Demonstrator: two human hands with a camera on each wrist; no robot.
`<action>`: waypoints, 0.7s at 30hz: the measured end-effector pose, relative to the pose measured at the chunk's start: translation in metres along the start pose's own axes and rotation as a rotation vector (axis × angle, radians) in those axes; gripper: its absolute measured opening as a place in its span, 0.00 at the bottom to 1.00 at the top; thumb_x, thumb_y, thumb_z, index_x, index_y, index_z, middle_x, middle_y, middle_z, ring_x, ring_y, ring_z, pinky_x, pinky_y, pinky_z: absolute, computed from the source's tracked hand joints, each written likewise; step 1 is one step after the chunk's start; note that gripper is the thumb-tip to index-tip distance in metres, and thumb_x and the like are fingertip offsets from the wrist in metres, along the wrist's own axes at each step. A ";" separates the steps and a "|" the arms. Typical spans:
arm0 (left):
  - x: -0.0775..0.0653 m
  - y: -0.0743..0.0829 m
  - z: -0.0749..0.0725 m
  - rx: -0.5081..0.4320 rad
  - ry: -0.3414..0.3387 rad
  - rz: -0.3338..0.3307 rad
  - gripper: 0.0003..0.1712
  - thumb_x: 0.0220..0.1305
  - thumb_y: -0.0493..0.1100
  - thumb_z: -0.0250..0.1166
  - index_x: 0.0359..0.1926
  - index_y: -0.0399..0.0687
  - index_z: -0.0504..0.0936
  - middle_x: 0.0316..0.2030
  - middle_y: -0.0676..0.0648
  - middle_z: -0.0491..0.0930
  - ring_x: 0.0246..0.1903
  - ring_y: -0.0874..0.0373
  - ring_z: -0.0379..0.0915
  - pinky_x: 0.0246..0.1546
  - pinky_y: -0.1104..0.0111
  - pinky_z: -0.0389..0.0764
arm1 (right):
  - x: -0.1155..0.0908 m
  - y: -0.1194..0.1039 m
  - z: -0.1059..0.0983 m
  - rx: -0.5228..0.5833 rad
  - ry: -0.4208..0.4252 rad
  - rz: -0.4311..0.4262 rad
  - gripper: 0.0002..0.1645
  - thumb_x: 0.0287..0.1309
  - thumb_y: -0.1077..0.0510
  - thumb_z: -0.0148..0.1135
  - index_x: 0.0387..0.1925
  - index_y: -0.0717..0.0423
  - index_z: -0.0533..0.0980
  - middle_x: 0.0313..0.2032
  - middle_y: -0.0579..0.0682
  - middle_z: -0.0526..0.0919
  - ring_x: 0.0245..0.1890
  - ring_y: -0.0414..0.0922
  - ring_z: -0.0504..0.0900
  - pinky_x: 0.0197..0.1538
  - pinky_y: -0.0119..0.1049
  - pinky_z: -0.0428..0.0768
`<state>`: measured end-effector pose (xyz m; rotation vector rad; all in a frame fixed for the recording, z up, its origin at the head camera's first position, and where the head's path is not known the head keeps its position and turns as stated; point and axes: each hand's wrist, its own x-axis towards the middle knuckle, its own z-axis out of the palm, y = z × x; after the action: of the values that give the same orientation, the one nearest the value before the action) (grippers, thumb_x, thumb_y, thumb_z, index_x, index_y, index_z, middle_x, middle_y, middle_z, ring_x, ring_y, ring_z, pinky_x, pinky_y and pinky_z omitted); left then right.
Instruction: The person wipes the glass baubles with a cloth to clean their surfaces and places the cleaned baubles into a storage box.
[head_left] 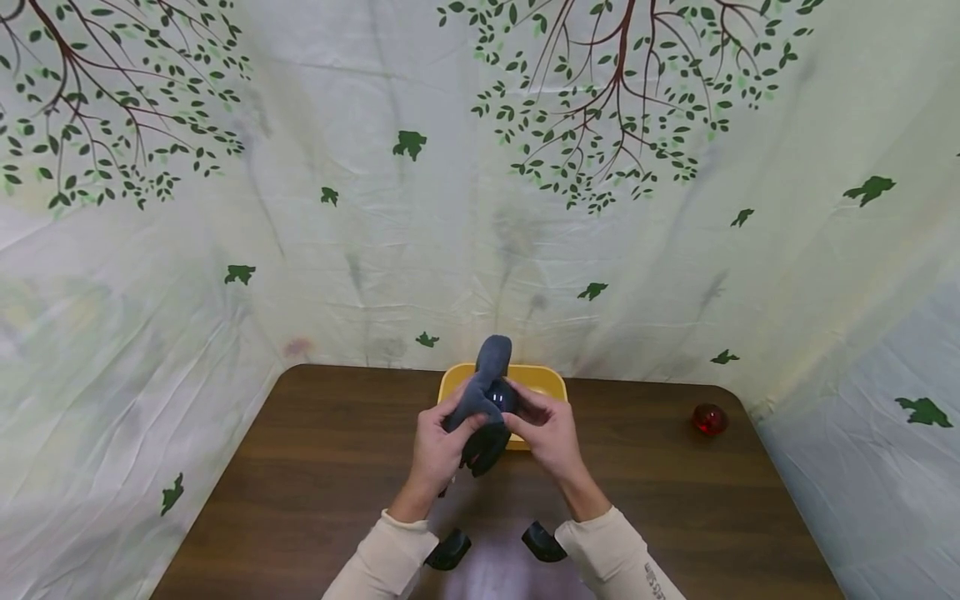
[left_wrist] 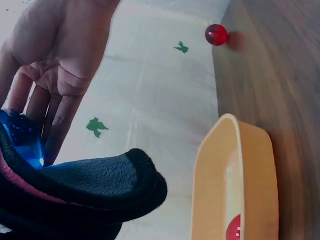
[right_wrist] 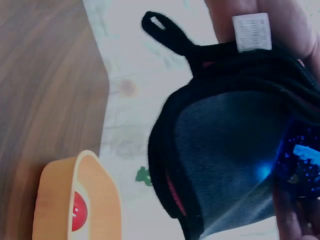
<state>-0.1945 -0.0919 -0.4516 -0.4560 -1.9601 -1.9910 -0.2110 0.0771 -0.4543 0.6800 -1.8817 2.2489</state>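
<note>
Over the yellow tray (head_left: 542, 377), my left hand (head_left: 437, 442) grips a dark grey cloth pouch (head_left: 492, 358) with black edging. The right wrist view shows the pouch's hanging loop (right_wrist: 167, 32) and white barcode label (right_wrist: 252, 32). My right hand (head_left: 555, 435) holds a clear blue ball (head_left: 501, 397) between thumb and fingers, against the grey cloth. In the left wrist view, part of that blue ball (left_wrist: 22, 140) is covered by the pouch. A red ball (right_wrist: 79, 212) lies inside the tray.
Another red ball (head_left: 709, 419) sits near the right edge of the brown wooden table (head_left: 315, 467). A pale sheet (head_left: 465, 233) printed with branches and leaves hangs behind the table. Dark wrist devices (head_left: 543, 542) are by both sleeves.
</note>
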 end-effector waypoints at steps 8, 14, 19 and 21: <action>0.001 0.001 0.001 -0.155 0.067 -0.190 0.22 0.62 0.31 0.64 0.56 0.24 0.75 0.47 0.29 0.80 0.40 0.62 0.80 0.42 0.70 0.82 | -0.001 0.007 -0.004 -0.079 -0.102 -0.246 0.31 0.47 0.72 0.71 0.55 0.75 0.72 0.57 0.56 0.78 0.60 0.45 0.75 0.59 0.37 0.74; 0.003 0.000 0.002 -0.205 0.059 -0.196 0.22 0.61 0.30 0.64 0.55 0.22 0.74 0.44 0.35 0.82 0.39 0.61 0.80 0.41 0.70 0.82 | -0.001 0.007 -0.002 -0.079 -0.041 -0.225 0.33 0.44 0.74 0.72 0.55 0.73 0.73 0.56 0.62 0.78 0.58 0.45 0.77 0.55 0.37 0.77; 0.002 0.001 0.003 -0.250 0.062 -0.215 0.21 0.63 0.31 0.63 0.55 0.22 0.75 0.42 0.41 0.83 0.38 0.59 0.80 0.41 0.68 0.83 | -0.003 0.008 0.002 -0.012 0.069 -0.152 0.32 0.41 0.76 0.72 0.53 0.75 0.74 0.54 0.69 0.77 0.55 0.47 0.79 0.55 0.40 0.76; 0.002 0.001 0.004 -0.261 0.066 -0.230 0.21 0.63 0.31 0.63 0.55 0.23 0.75 0.42 0.41 0.83 0.38 0.59 0.80 0.41 0.68 0.83 | -0.003 0.008 0.003 -0.001 0.095 -0.149 0.32 0.41 0.76 0.72 0.52 0.77 0.74 0.53 0.69 0.78 0.53 0.49 0.80 0.55 0.40 0.77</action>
<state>-0.1959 -0.0877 -0.4495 -0.2273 -1.7886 -2.3879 -0.2108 0.0726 -0.4626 0.6764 -1.7281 2.1484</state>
